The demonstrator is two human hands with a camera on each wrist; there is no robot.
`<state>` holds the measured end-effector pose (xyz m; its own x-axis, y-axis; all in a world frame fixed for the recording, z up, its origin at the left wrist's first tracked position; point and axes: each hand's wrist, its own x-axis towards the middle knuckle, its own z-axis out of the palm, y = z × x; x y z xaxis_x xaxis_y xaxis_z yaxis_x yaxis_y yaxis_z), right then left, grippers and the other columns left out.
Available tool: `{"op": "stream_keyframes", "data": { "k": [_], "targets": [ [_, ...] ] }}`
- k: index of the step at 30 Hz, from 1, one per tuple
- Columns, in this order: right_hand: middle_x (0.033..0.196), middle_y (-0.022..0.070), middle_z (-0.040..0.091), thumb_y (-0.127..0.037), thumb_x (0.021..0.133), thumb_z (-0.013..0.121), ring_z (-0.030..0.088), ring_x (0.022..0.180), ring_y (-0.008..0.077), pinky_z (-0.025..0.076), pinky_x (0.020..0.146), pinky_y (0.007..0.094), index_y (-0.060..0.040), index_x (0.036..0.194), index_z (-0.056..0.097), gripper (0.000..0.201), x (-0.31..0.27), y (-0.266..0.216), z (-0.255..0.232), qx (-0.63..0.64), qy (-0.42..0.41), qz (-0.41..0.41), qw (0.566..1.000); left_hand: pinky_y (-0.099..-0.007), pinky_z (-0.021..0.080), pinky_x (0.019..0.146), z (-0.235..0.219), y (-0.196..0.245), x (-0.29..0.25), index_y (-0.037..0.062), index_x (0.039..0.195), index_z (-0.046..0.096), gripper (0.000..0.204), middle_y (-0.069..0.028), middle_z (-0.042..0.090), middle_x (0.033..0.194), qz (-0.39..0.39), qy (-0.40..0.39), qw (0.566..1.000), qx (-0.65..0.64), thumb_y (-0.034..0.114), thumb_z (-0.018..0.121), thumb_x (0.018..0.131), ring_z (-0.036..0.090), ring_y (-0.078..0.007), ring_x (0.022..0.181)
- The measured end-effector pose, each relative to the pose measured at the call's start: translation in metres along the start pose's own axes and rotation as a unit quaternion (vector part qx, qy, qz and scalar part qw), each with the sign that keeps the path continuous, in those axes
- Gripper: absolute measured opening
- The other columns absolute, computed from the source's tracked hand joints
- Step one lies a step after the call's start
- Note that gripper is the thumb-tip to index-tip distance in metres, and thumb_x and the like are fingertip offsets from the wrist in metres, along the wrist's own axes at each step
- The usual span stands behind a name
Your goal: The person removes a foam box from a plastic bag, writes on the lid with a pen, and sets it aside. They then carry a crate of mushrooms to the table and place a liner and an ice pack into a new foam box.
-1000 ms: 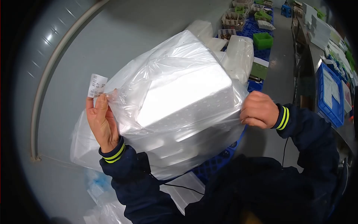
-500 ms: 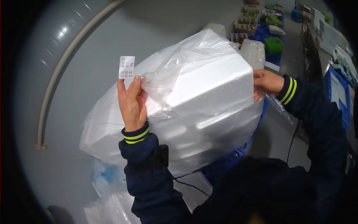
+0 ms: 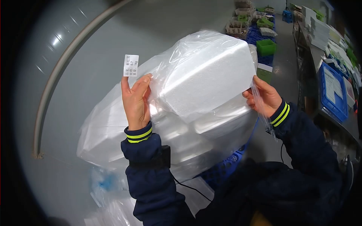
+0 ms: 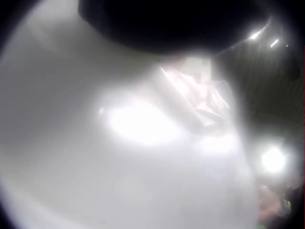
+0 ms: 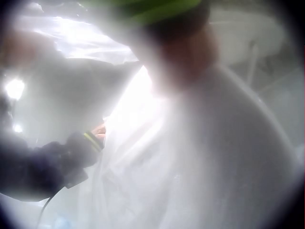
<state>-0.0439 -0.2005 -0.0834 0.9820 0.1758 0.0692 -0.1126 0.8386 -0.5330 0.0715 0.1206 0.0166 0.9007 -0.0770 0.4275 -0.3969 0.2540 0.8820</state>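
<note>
The left hand (image 3: 135,101) is raised against the near-left side of a clear plastic bag (image 3: 113,124) stretched over a stack of white foam boxes (image 3: 207,79); its fingers are nearly straight, the thumb and forefinger closed on a fold of the film, and a small printed label (image 3: 131,65) stands up from a fingertip, its print too small to read; the right hand (image 3: 264,96) cups the far-right edge of the top box, fingers curled round a loose strip of the bag that trails down past the wrist; the boxes lie tilted across a blue pallet (image 3: 222,167), most of which they hide; the lower boxes blur together under the film, so their number cannot be told; the left wrist view gives only white glare and a crumple of film; the right wrist view is fogged, showing little beyond the bag and the far dark sleeve (image 5: 57,162); further crates (image 3: 266,47) sit beyond, cut off by the frame edge.
</note>
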Motion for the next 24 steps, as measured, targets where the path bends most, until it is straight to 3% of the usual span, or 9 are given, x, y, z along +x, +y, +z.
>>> {"op": "stream_keyframes", "data": {
  "k": [2, 6, 9, 12, 19, 20, 21, 23, 24],
  "targets": [
    [0.093, 0.0069, 0.062, -0.028, 0.094, 0.055, 0.063, 0.072, 0.0134, 0.050, 0.051, 0.0220, -0.0080, 0.098, 0.059, 0.021, 0.004, -0.017, -0.015, -0.009, -0.059, 0.012, 0.998, -0.0323, 0.049, 0.088, 0.006, 0.005, -0.008, 0.0032, 0.138, 0.024, 0.067, -0.0171, 0.064, 0.100, 0.007, -0.001, 1.000, -0.006, 0.001, 0.063, 0.084, 0.062, -0.0189, 0.093],
    [0.079, -0.0041, 0.053, -0.028, 0.093, 0.057, 0.042, 0.058, 0.0037, 0.030, 0.045, 0.0174, -0.0105, 0.091, 0.059, 0.018, -0.001, -0.026, -0.026, 0.142, 0.022, -0.085, 0.986, -0.0337, 0.050, 0.089, 0.018, 0.006, -0.013, 0.0008, 0.137, 0.024, 0.065, -0.0172, 0.064, 0.099, 0.006, -0.022, 1.000, 0.003, 0.000, 0.063, 0.084, 0.062, -0.0189, 0.089],
    [0.065, -0.0051, 0.037, -0.033, 0.094, 0.054, 0.031, 0.052, 0.0042, 0.028, 0.045, 0.0167, -0.0130, 0.087, 0.054, 0.021, -0.008, -0.017, -0.023, 0.025, 0.019, -0.067, 0.997, -0.0333, 0.050, 0.088, 0.020, 0.003, -0.014, 0.0011, 0.138, 0.022, 0.067, -0.0177, 0.063, 0.099, 0.023, 0.017, 0.999, 0.035, 0.001, 0.063, 0.084, 0.062, -0.0188, 0.086],
    [0.065, -0.0043, 0.036, -0.031, 0.097, 0.049, 0.031, 0.051, 0.0034, 0.030, 0.043, 0.0160, -0.0124, 0.094, 0.055, 0.020, -0.030, -0.014, -0.026, 0.053, -0.022, 0.008, 0.998, -0.0340, 0.051, 0.087, 0.018, 0.003, -0.014, 0.0023, 0.140, 0.020, 0.071, -0.0180, 0.063, 0.100, 0.034, 0.042, 0.997, 0.058, 0.003, 0.064, 0.085, 0.063, -0.0190, 0.085],
    [0.076, -0.0006, 0.047, -0.029, 0.098, 0.046, 0.035, 0.056, 0.0002, 0.029, 0.040, 0.0104, -0.0024, 0.104, 0.049, 0.027, -0.032, -0.043, -0.047, 0.001, -0.032, 0.020, 0.999, -0.0293, 0.049, 0.083, 0.034, -0.002, -0.018, 0.0023, 0.142, 0.019, 0.072, -0.0155, 0.062, 0.104, 0.014, 0.050, 0.988, 0.144, 0.005, 0.063, 0.086, 0.061, -0.0166, 0.089],
    [0.081, 0.0016, 0.052, -0.031, 0.097, 0.050, 0.044, 0.063, 0.0019, 0.035, 0.046, 0.0129, -0.0017, 0.103, 0.050, 0.030, -0.045, -0.034, -0.033, -0.008, -0.108, 0.091, 0.990, -0.0267, 0.049, 0.077, 0.018, -0.010, -0.013, 0.0044, 0.143, 0.021, 0.070, -0.0139, 0.063, 0.103, 0.051, 0.044, 0.971, 0.230, 0.005, 0.062, 0.087, 0.060, -0.0152, 0.090],
    [0.087, 0.0043, 0.055, -0.034, 0.094, 0.055, 0.050, 0.069, 0.0070, 0.042, 0.057, 0.0185, -0.0022, 0.106, 0.050, 0.035, -0.050, -0.010, -0.014, -0.060, -0.069, 0.090, 0.992, -0.0303, 0.054, 0.079, 0.018, -0.005, -0.013, 0.0054, 0.143, 0.021, 0.068, -0.0181, 0.057, 0.114, 0.054, 0.024, 0.953, 0.299, 0.008, 0.060, 0.088, 0.063, -0.0180, 0.092],
    [0.089, 0.0047, 0.057, -0.025, 0.093, 0.056, 0.052, 0.080, 0.0118, 0.043, 0.070, 0.0249, -0.0035, 0.114, 0.053, 0.030, -0.045, -0.005, 0.025, -0.129, -0.059, 0.128, 0.982, -0.0298, 0.053, 0.083, 0.023, -0.012, -0.010, 0.0058, 0.141, 0.024, 0.067, -0.0204, 0.049, 0.126, 0.068, 0.035, 0.977, 0.201, 0.011, 0.062, 0.087, 0.062, -0.0214, 0.096],
    [0.092, 0.0063, 0.058, -0.023, 0.094, 0.055, 0.053, 0.082, 0.0131, 0.043, 0.072, 0.0264, -0.0029, 0.115, 0.053, 0.029, -0.038, 0.010, 0.032, -0.031, -0.081, 0.125, 0.988, -0.0301, 0.053, 0.085, 0.025, -0.008, -0.013, 0.0057, 0.141, 0.026, 0.067, -0.0209, 0.046, 0.128, 0.032, 0.046, 0.986, 0.155, 0.011, 0.063, 0.086, 0.061, -0.0226, 0.098]
  ]
}}
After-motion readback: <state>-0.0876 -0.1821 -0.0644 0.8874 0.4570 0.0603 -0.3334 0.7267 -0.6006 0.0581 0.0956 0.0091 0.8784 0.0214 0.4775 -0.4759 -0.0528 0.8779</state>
